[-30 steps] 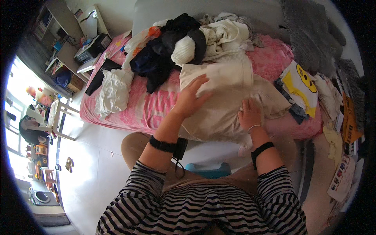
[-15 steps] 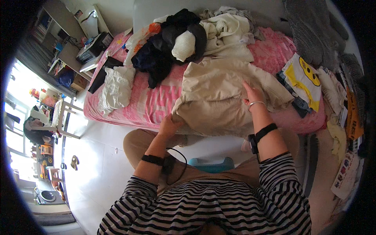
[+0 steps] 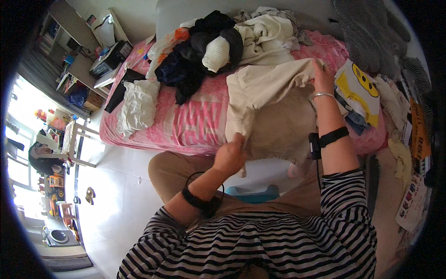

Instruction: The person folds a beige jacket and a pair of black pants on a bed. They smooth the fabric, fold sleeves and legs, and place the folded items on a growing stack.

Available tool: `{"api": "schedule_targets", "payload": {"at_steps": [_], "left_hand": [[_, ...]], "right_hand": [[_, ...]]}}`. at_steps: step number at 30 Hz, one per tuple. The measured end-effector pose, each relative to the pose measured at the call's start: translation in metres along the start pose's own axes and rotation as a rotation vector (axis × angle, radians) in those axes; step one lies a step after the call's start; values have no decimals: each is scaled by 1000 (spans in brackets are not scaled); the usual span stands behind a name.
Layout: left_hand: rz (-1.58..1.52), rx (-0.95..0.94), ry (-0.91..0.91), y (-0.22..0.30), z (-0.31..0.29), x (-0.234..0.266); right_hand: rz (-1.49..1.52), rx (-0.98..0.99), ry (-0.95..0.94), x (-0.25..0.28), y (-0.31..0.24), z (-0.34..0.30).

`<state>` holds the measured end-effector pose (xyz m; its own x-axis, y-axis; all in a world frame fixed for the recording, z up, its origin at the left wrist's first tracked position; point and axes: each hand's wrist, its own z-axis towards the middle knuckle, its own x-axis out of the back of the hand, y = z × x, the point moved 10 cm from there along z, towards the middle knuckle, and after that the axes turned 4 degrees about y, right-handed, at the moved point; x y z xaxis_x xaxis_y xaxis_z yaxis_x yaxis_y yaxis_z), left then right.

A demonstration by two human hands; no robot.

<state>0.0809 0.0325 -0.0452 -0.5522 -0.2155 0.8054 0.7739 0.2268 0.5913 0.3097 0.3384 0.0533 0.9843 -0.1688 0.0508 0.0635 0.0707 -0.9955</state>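
A beige garment (image 3: 278, 116), partly folded over itself, lies across the front of the pink patterned bed (image 3: 190, 118) and hangs over its edge. Whether it is a jacket or trousers cannot be told. At its near left corner, my left hand (image 3: 230, 153) is closed on the cloth. My right hand (image 3: 322, 80), with a bangle at the wrist, grips the garment's far right end and holds it raised off the bed. Next to that hand lies a white and yellow printed shirt (image 3: 355, 90) on top of some blue denim.
A heap of dark clothes (image 3: 186, 65) and a cream knit sweater (image 3: 267, 37) fill the bed's back. Crumpled white clothing (image 3: 139, 107) lies at left. Under my legs stands a teal stool (image 3: 253, 194). A white chair (image 3: 74, 142) is on the floor at left.
My right hand has moved far and right, lifting that end of the garment. My left hand has shifted right with its corner, and the beige cloth has folded over and bunched up.
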Motion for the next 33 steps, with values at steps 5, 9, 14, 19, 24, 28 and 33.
{"api": "schedule_targets", "payload": {"at_steps": [5, 9, 14, 19, 24, 28, 33], "left_hand": [[6, -259, -207, 10, 13, -69], [-429, 172, -610, -46, 8, -88], [-304, 283, 200, -114, 34, 13], [-604, 236, 138, -127, 22, -39], [-516, 336, -84, -136, 15, -70], [-593, 340, -156, -126, 13, -62], [-535, 323, -184, -120, 14, -55]], "right_hand": [[-103, -197, -110, 22, 49, -8], [-544, 78, 90, 66, 60, -1], [-535, 513, -38, 25, 23, -27], [-482, 622, -455, -110, -2, -83], [-771, 731, -582, -225, -13, -111], [-1157, 722, -670, -287, 4, -112], [-1360, 652, -869, -320, 48, -108]]}}
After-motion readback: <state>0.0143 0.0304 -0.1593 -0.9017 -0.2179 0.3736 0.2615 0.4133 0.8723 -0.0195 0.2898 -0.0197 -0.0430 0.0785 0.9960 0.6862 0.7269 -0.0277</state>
